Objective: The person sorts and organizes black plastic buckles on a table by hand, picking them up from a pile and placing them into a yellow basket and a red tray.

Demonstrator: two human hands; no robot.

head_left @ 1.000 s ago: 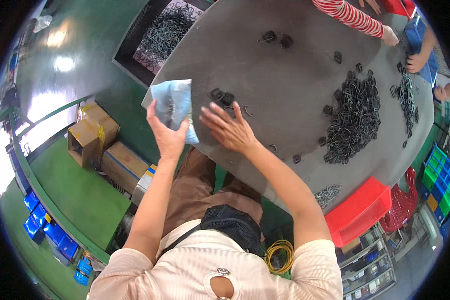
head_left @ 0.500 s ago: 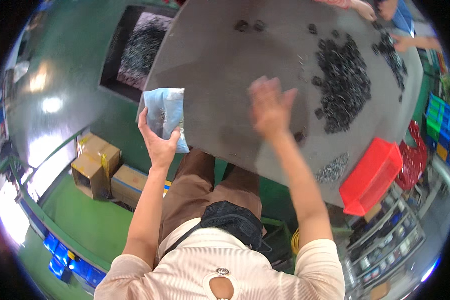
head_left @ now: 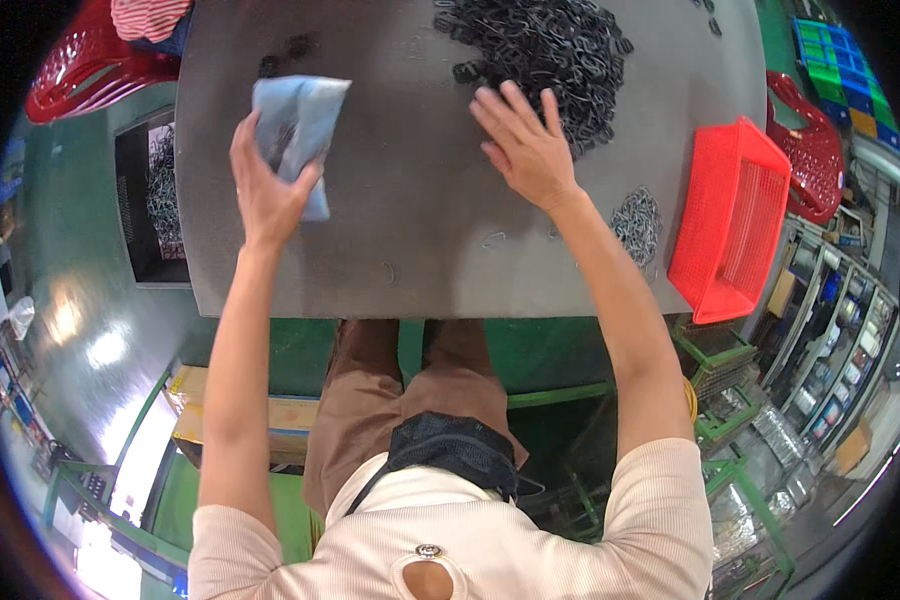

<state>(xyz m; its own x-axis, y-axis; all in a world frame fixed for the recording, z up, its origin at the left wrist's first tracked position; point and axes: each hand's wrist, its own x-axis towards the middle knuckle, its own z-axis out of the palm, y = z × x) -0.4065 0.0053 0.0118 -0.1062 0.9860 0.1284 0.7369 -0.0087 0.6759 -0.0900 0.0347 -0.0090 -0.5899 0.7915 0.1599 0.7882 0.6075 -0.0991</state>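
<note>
My left hand [head_left: 268, 195] grips a soft, light-blue rectangular cloth or pouch [head_left: 305, 115] with a grey smudged patch, holding it at the left side of the grey table [head_left: 370, 190]. Its fingers wrap one edge and the thumb the other. My right hand [head_left: 532, 155] is open with fingers spread, at the near edge of a large pile of black link-shaped pieces [head_left: 540, 45]; whether it touches them I cannot tell. A smaller pile of silvery hook-like pieces [head_left: 637, 225] lies beside my right forearm. A few loose hooks [head_left: 493, 239] are scattered on the tabletop.
A red plastic basket [head_left: 710, 225] stands at the table's right edge. Red chairs [head_left: 810, 150] are at the right and far left. A dark bin [head_left: 130, 215] with metal pieces sits left of the table. Striped clothing [head_left: 150, 18] shows at far left.
My view has turned and the table now sits squarely before me. My right hand has come up to the black pile, fingers still spread. The left hand still holds the blue cloth or pouch, now over the table.
</note>
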